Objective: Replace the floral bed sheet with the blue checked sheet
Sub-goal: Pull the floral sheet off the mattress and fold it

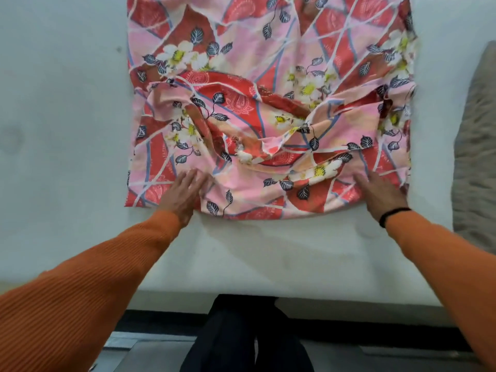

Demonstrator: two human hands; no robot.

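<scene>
The floral sheet [268, 103], pink and red with white flowers and dark leaves, lies folded and rumpled in a rough rectangle on the bare white mattress [67, 130]. My left hand [185, 194] rests flat on its near left corner, fingers straight. Near the right corner, my right hand [381, 194] lies flat on the cloth with fingers extended. Both arms wear orange sleeves; a dark band circles the right wrist. No blue checked sheet is in view.
A grey textured cushion or blanket [475, 157] lies at the mattress's right edge. The mattress's near edge [268, 296] runs across the bottom, with my dark-trousered legs [241, 339] and grey floor below it.
</scene>
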